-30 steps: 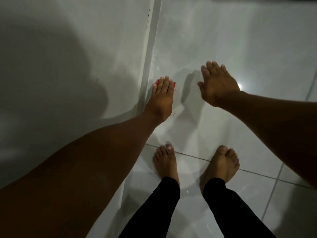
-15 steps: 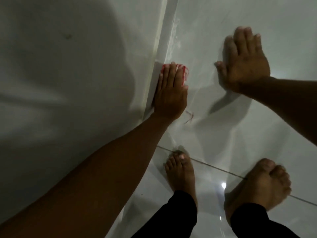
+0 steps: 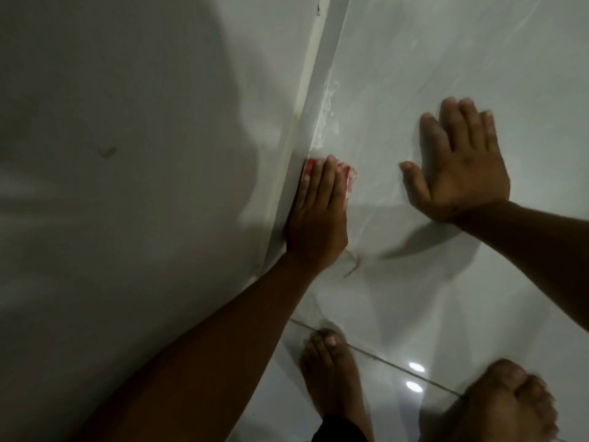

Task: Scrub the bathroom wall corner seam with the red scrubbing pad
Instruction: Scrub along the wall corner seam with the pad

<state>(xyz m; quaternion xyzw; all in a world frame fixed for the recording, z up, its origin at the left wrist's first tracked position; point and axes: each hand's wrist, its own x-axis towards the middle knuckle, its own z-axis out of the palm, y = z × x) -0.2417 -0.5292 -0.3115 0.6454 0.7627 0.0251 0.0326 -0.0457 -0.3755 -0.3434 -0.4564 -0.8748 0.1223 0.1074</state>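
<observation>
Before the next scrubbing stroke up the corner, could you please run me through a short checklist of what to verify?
1. Red scrubbing pad under the left hand: ok, fingers lie flat over it and only its red edges show.
2. Pad against the corner seam: ok, its left edge meets the strip.
3. Right hand bracing: ok, palm flat on the wall tile, apart from the pad.
4. Seam above the pad free of obstacles: ok, only soapy streaks show.
5. Footing: cannot tell, the bare feet stand on a glossy floor that may be wet.
6. Loose red thread below the left hand: not ok, it trails loose.
</observation>
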